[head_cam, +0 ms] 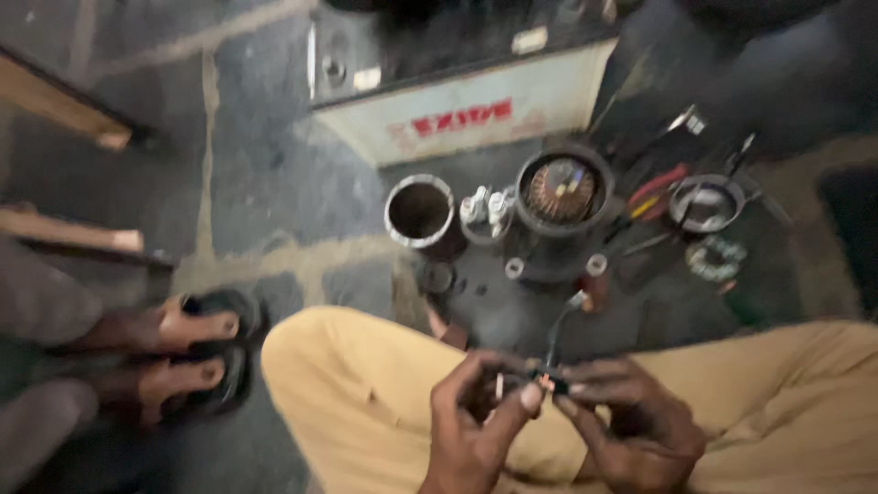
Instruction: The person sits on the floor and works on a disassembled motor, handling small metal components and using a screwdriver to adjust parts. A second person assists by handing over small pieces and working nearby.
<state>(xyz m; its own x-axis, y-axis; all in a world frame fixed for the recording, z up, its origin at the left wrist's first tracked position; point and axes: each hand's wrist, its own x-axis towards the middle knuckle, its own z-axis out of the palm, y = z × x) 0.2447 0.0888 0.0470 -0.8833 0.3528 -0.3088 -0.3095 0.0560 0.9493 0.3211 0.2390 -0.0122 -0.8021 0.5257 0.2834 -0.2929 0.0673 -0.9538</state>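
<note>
My left hand [476,416] and my right hand [631,421] meet low in the picture, above my knees in tan trousers [357,384]. Both pinch a small dark part [547,378] between thumb and fingertips. A thin wire [560,329] runs up from that part toward the floor in front of me. The picture is blurred, so the part's exact shape is unclear.
On the dark floor ahead stand a metal cylinder housing [419,212], a round motor stator with copper windings [560,190], a small metal bowl [706,203], red-handled tools [657,183] and loose rings. A white box [476,110] stands behind. Another person's sandalled feet [183,352] are at left.
</note>
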